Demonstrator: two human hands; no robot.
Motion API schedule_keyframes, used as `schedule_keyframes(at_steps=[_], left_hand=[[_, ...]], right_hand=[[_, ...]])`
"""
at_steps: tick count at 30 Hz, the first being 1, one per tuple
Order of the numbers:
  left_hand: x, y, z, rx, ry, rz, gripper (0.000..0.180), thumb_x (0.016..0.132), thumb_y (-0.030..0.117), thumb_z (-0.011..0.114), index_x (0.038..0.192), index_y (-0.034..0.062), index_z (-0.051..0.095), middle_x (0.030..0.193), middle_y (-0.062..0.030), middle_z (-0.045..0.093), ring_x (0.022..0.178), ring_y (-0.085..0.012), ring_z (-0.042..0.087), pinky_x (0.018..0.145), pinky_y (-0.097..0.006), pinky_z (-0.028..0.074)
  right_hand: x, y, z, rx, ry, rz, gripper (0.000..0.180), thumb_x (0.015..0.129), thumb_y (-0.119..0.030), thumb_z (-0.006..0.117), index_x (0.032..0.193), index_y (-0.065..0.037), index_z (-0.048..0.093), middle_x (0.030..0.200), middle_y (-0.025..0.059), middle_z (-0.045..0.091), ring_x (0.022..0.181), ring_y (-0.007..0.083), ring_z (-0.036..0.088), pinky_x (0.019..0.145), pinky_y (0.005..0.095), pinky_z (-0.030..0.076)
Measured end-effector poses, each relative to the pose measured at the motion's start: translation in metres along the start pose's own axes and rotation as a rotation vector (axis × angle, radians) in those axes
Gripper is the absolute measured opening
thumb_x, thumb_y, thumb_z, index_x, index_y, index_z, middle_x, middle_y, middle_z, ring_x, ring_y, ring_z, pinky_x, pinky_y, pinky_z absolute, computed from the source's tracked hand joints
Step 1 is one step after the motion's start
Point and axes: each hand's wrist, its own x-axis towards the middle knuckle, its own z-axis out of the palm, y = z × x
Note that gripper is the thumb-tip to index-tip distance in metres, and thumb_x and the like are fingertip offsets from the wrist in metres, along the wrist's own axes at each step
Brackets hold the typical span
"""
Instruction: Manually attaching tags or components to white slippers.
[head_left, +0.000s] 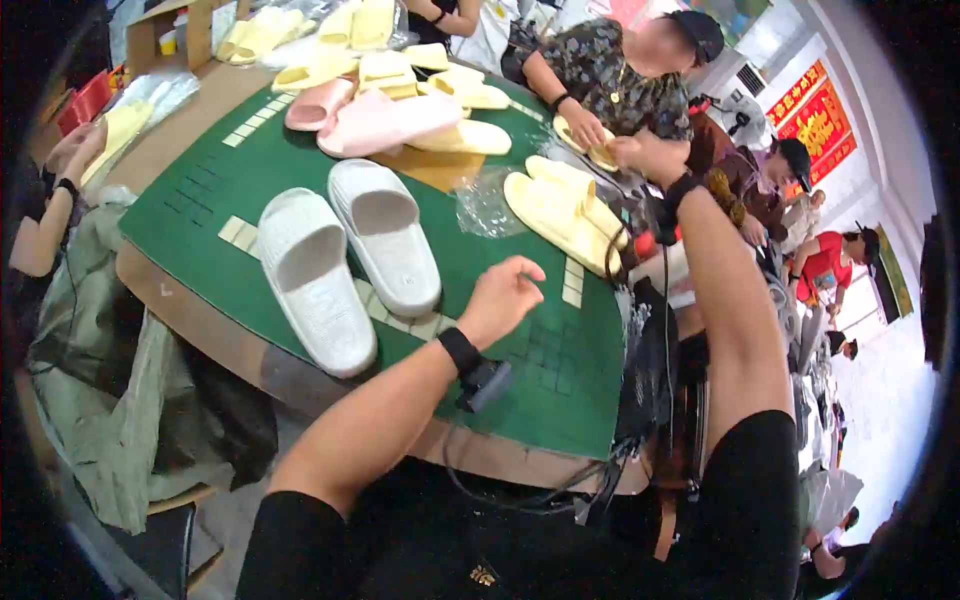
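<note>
Two grey slippers (325,320) lie side by side on the green mat (490,415), near our left hand (503,303), whose loosely curled fingers hold nothing. Our right hand (650,156) is at a pale yellow slipper (601,158) beside a co-worker's hand (584,128); we cannot tell whether its fingers grip. Pink slippers (392,120) lie farther back; red banners (820,118) hang on the white wall (888,360).
</note>
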Motion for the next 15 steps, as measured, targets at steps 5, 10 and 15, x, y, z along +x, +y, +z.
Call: schedule_keyframes(at_steps=[5, 10, 15], left_hand=[[-0.014, -0.006, -0.027, 0.075, 0.017, -0.083, 0.020, 0.085, 0.001, 0.061, 0.105, 0.0027, 0.058, 0.081, -0.0041, 0.064, 0.079, -0.0116, 0.063, 0.072, -0.026, 0.050], [-0.013, 0.008, -0.023, 0.017, -0.012, -0.126, 0.018, 0.086, 0.002, 0.061, 0.103, 0.0025, 0.059, 0.082, -0.0062, 0.066, 0.081, -0.0126, 0.064, 0.075, -0.026, 0.050], [-0.008, 0.004, -0.025, 0.071, 0.022, -0.170, 0.017, 0.085, 0.001, 0.061, 0.101, 0.0028, 0.059, 0.081, -0.0047, 0.066, 0.080, -0.0119, 0.064, 0.074, -0.027, 0.050]], right_hand=[[0.001, -0.012, 0.077, 0.165, -0.268, 0.580, 0.059, 0.087, -0.057, 0.050, 0.117, -0.009, 0.067, 0.116, 0.0142, 0.067, 0.104, 0.0314, 0.064, 0.092, 0.0412, 0.049], [-0.034, 0.042, 0.109, 0.286, -0.556, 0.734, 0.076, 0.079, -0.073, 0.050, 0.100, -0.003, 0.072, 0.103, 0.0197, 0.070, 0.101, 0.0335, 0.065, 0.087, 0.0433, 0.049], [-0.037, 0.034, 0.154, 0.526, -0.543, 0.898, 0.051, 0.084, -0.046, 0.070, 0.092, 0.004, 0.069, 0.081, 0.0115, 0.070, 0.067, 0.0248, 0.066, 0.068, 0.0408, 0.052]])
